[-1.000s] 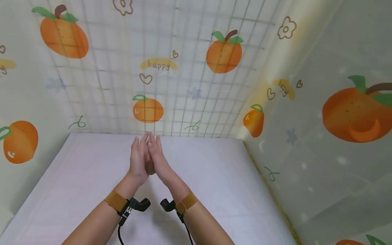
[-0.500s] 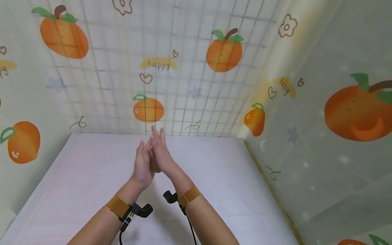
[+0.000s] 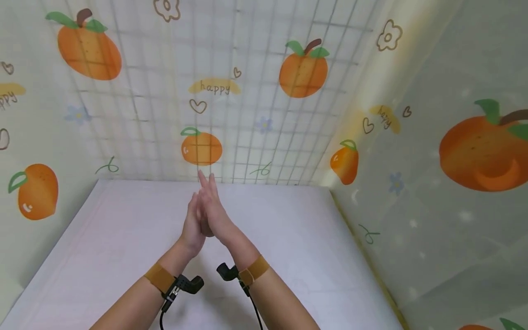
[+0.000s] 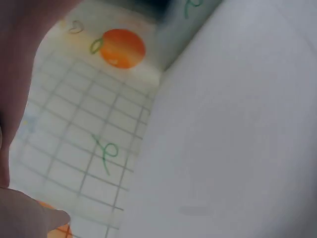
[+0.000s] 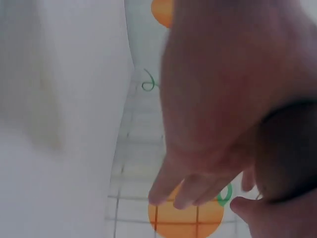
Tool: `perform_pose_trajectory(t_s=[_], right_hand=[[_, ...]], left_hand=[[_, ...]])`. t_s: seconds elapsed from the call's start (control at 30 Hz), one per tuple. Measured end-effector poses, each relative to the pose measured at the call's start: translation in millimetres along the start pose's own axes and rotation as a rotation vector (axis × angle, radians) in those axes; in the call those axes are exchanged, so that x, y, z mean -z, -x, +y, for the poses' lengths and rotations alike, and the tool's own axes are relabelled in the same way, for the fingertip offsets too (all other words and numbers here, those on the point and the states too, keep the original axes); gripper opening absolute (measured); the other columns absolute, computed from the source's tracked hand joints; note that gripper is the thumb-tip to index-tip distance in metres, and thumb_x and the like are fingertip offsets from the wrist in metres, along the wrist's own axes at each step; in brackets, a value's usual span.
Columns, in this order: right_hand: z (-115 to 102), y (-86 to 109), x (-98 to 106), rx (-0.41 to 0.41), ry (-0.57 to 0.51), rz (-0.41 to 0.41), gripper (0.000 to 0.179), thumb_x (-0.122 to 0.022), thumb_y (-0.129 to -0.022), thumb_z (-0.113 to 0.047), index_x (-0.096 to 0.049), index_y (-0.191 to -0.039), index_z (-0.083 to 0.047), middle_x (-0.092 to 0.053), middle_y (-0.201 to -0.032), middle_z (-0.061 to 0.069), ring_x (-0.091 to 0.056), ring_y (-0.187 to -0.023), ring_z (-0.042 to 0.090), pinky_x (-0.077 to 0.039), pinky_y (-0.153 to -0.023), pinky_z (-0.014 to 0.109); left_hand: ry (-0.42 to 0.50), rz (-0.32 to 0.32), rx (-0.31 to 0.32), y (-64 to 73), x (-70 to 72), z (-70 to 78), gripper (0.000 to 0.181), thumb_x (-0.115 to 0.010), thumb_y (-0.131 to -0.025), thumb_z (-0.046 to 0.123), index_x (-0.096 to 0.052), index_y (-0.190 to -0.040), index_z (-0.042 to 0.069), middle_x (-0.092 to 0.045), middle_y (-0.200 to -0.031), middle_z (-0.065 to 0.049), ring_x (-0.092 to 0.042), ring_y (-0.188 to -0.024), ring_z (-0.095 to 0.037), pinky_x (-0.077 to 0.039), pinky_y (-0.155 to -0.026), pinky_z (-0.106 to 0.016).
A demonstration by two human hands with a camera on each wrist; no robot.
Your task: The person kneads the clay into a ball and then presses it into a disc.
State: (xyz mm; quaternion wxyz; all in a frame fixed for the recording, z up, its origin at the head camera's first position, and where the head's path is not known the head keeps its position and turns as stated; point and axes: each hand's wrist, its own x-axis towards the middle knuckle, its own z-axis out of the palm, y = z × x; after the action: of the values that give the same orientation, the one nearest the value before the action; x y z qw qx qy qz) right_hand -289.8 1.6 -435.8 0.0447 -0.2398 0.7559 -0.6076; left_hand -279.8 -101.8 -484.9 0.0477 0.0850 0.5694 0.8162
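Note:
Above the white tabletop [image 3: 264,256], the left hand [image 3: 192,230] and right hand [image 3: 216,213] meet palm to palm, fingers fairly straight and pointing forward. Two fingertips of the right hand reach beyond the left ones. Low between the palms the head view shows a brownish patch [image 3: 207,229]. In the right wrist view a dark rounded shape [image 5: 290,153] with black edges lies between the hands; whether it is a held thing or shaded skin I cannot tell. The left wrist view catches only parts of the hands, with a fingertip [image 4: 60,217] at lower left.
A pale curtain printed with oranges [image 3: 201,149] and the word "happy" hangs behind the table, a wire grid [image 3: 264,105] showing at the back. Another curtain side [image 3: 466,220] borders the table's right edge. Each wrist wears a tan strap [image 3: 160,277] with a small black camera [image 3: 190,284].
The palms slide against each other. The right fingers have moved forward past the left ones, and both hands have shifted slightly; over the last half second they moved a little back left.

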Motion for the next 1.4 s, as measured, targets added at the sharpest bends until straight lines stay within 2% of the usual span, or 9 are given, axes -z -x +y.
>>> perform_pose_trajectory(t_s=[0.1,0.2,0.3,0.47,0.67,0.8,1.0,1.23,1.4], right_hand=[[12.3,-5.6,4.1,-0.043,-0.003,0.026,0.070,-0.025,-0.103,-0.079,-0.015,-0.168,-0.056,0.015,-0.180,-0.014,0.006,-0.169,0.027,-0.006,-0.127,0.077],[30.0,-3.5,2.6,-0.098,-0.043,0.014,0.067,-0.023,-0.104,-0.078,-0.013,-0.167,-0.057,0.014,-0.180,-0.016,0.009,-0.169,0.023,-0.003,-0.127,0.077],[39.1,5.8,-3.5,-0.129,-0.094,-0.028,0.066,-0.020,-0.104,-0.079,-0.010,-0.166,-0.059,0.013,-0.179,-0.019,0.012,-0.168,0.020,-0.001,-0.127,0.078],[20.6,12.8,-10.7,-0.071,-0.095,-0.070,0.065,-0.019,-0.103,-0.079,-0.009,-0.165,-0.062,0.013,-0.178,-0.024,0.012,-0.167,0.017,0.000,-0.127,0.076],[7.7,-5.4,-1.4,-0.019,-0.033,-0.044,0.065,-0.020,-0.101,-0.080,-0.010,-0.164,-0.064,0.017,-0.178,-0.020,0.010,-0.168,0.025,-0.003,-0.126,0.078],[20.3,-9.5,3.0,-0.079,-0.044,-0.029,0.061,-0.020,-0.104,-0.078,-0.011,-0.163,-0.065,0.018,-0.178,-0.018,0.011,-0.168,0.025,-0.003,-0.126,0.079],[25.8,1.7,-8.1,-0.111,-0.078,-0.060,0.063,-0.021,-0.104,-0.078,-0.010,-0.164,-0.064,0.015,-0.178,-0.021,0.010,-0.168,0.021,-0.005,-0.125,0.080],[4.5,-0.2,-8.4,-0.037,-0.046,-0.050,0.064,-0.022,-0.102,-0.079,-0.012,-0.163,-0.065,0.014,-0.179,-0.019,0.010,-0.168,0.024,-0.003,-0.127,0.077],[14.4,-11.2,-0.5,-0.052,-0.009,-0.005,0.062,-0.023,-0.104,-0.076,-0.012,-0.164,-0.063,0.017,-0.180,-0.013,0.008,-0.168,0.030,-0.004,-0.126,0.079]], left_hand=[[-0.030,-0.013,-0.028,4.1,-5.1,2.4,0.077,-0.010,-0.105,0.079,-0.007,-0.173,0.042,-0.014,-0.179,0.014,-0.003,-0.166,-0.016,0.000,-0.132,-0.064],[-0.067,-0.001,-0.081,3.2,-4.5,10.0,0.078,-0.010,-0.104,0.079,-0.001,-0.173,0.043,0.000,-0.180,0.021,0.006,-0.168,-0.013,0.009,-0.132,-0.065],[-0.084,0.034,-0.098,-1.6,2.2,15.6,0.079,-0.011,-0.104,0.079,0.000,-0.173,0.042,0.000,-0.181,0.019,0.003,-0.169,-0.011,0.008,-0.134,-0.058],[-0.020,0.044,-0.071,-8.5,12.2,11.0,0.076,-0.011,-0.105,0.077,0.000,-0.173,0.043,0.000,-0.181,0.019,0.002,-0.168,-0.011,0.002,-0.135,-0.054],[0.028,0.003,-0.046,0.5,1.6,1.9,0.075,-0.010,-0.106,0.076,-0.014,-0.172,0.043,-0.022,-0.176,0.014,-0.010,-0.163,-0.020,-0.010,-0.129,-0.060],[-0.007,-0.006,-0.094,5.1,-3.8,12.4,0.075,-0.011,-0.105,0.078,-0.010,-0.172,0.045,-0.008,-0.180,0.020,0.002,-0.168,-0.018,0.009,-0.130,-0.070],[-0.038,0.034,-0.121,-1.2,7.4,26.9,0.075,-0.011,-0.105,0.075,-0.003,-0.173,0.042,-0.002,-0.181,0.020,0.001,-0.169,-0.014,0.009,-0.133,-0.061],[-0.004,0.021,-0.077,-6.9,11.0,5.7,0.080,-0.011,-0.105,0.078,-0.007,-0.174,0.038,-0.006,-0.181,0.017,-0.002,-0.167,-0.016,-0.001,-0.133,-0.062],[-0.006,-0.005,-0.046,0.8,2.3,1.3,0.079,-0.009,-0.105,0.077,-0.011,-0.174,0.037,-0.008,-0.181,0.015,0.000,-0.168,-0.020,0.001,-0.131,-0.069]])
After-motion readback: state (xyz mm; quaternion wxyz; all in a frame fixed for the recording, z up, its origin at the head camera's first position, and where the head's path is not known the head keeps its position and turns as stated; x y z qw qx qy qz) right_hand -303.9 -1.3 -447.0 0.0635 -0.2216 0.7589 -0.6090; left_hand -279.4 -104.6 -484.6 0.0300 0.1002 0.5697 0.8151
